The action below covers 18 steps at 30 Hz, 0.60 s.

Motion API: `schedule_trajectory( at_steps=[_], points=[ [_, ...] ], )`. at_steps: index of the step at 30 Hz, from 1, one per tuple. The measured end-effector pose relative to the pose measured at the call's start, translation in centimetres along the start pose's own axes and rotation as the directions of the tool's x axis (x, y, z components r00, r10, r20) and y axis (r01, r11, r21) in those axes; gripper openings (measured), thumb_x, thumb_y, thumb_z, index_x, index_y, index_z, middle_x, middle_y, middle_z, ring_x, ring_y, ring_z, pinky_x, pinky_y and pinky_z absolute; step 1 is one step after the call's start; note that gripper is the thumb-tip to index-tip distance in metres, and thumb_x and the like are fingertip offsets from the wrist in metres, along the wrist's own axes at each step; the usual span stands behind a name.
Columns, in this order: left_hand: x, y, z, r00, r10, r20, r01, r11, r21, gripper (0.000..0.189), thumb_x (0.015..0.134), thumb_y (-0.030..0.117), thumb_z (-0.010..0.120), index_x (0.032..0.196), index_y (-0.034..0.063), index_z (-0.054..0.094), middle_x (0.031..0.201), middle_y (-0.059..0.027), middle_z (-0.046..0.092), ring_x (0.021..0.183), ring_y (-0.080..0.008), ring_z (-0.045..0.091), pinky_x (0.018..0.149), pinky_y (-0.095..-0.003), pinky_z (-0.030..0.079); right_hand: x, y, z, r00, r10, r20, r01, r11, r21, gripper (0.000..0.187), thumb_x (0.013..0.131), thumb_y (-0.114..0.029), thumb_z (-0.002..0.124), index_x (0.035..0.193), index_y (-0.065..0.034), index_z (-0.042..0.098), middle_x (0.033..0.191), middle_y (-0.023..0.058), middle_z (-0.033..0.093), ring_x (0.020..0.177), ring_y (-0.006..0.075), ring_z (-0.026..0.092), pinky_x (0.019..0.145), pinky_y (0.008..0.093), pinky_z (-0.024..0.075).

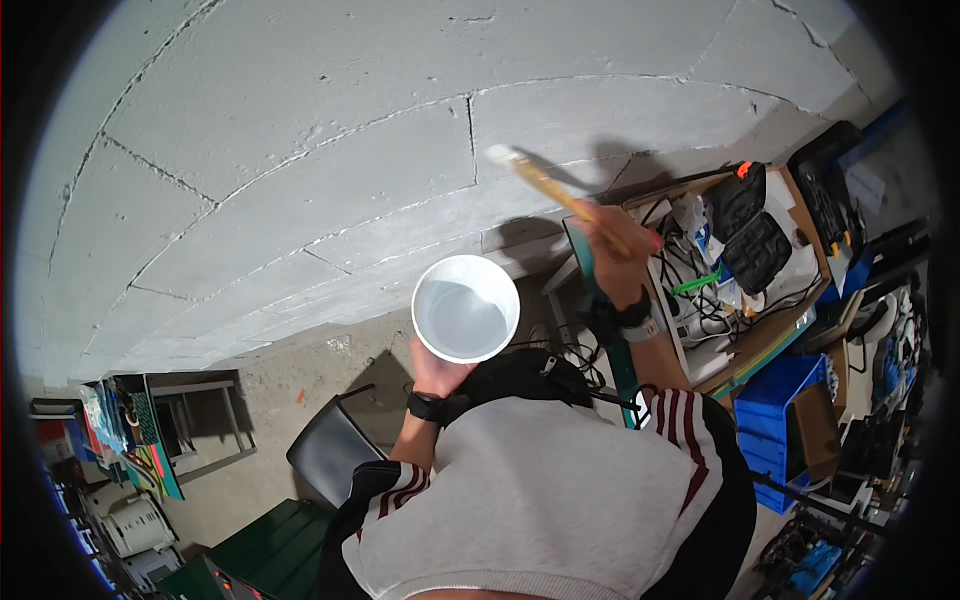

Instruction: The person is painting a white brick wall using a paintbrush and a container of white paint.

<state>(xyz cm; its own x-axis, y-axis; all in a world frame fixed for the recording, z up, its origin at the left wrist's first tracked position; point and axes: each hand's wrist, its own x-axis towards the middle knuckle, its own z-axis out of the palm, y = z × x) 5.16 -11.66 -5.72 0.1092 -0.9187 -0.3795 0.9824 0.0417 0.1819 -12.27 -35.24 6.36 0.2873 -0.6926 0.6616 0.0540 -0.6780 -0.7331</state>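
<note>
My left hand (pixel 442 370) holds a white plastic tub (pixel 466 308) from below and the side, in front of my chest. Whitish liquid, perhaps paint, lies in the tub. In my right hand (pixel 616 244) is a paintbrush (pixel 547 184) with a wooden handle, blurred as if in motion. Its pale bristles point up and left towards the grey block wall (pixel 390 180). Whether the bristles touch the wall I cannot tell. Shadows of the hand and brush fall on the wall beside them.
To the right, a cardboard box (pixel 814 217) holds cables and a black tool case (pixel 754 232). Below it is a blue plastic crate (pixel 761 427). A black chair (pixel 334 450) stands at lower left, near a dark green surface (pixel 262 551). A metal-framed table (pixel 202 469) stands farther left.
</note>
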Motion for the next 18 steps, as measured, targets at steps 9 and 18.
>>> schedule_trajectory(
  at_steps=[9,18],
  points=[
    [-0.2,0.3,0.9,1.000,0.009,-0.005,-0.009,0.999,-0.041,0.068,0.097,0.060,0.040,0.151,0.0188,0.039,0.155,-0.0100,0.040,0.141,-0.0357,0.039,0.113,-0.0579,0.034,-0.4,3.8,-0.7,0.995,-0.029,-0.098,0.015,0.989,-0.147,0.023,0.095,-0.006,0.066,0.116,0.0009,0.070,0.099,0.0113,0.075,0.084,0.0154,0.072,0.072,0.0259,0.0535],
    [-0.5,0.5,0.9,0.999,0.011,0.043,-0.010,0.999,-0.039,0.060,0.099,0.052,0.041,0.145,0.0136,0.047,0.147,-0.0083,0.050,0.134,-0.0325,0.048,0.110,-0.0525,0.040,0.2,3.4,-4.9,0.922,0.137,-0.361,-0.210,0.963,-0.172,0.023,0.098,-0.010,0.061,0.114,0.0023,0.071,0.096,0.0098,0.074,0.080,0.0138,0.071,0.068,0.0235,0.0512]
  ],
)
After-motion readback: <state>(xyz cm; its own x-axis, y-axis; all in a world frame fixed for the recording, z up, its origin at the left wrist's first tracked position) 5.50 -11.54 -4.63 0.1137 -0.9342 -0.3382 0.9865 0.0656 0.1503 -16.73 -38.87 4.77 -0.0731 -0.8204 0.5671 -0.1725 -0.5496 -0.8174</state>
